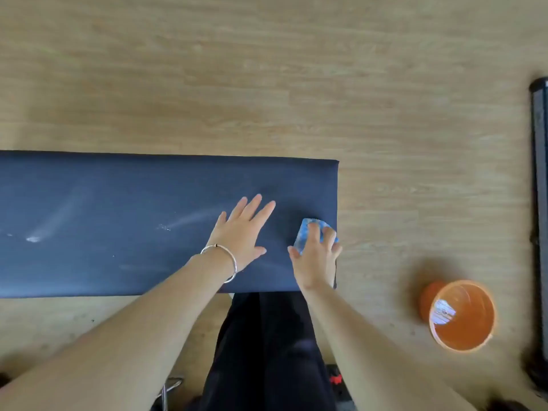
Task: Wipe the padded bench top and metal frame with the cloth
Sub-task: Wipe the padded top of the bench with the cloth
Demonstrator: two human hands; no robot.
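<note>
The dark blue padded bench top (124, 203) runs across the middle of the view and ends at the right. White smears and specks mark its left and middle. My right hand (315, 259) presses a small blue cloth (305, 234) flat on the pad near the right end. My left hand (244, 232) lies flat on the pad beside it, fingers spread, with a silver bangle on the wrist. A bit of metal frame (170, 388) shows below the bench near my legs; the rest of the frame is hidden.
An orange bucket (461, 315) with liquid in it stands on the wooden floor (267, 69) to the right of the bench. A black bar (539, 203) runs along the right edge. My dark-clothed legs (267, 351) are against the bench's near side.
</note>
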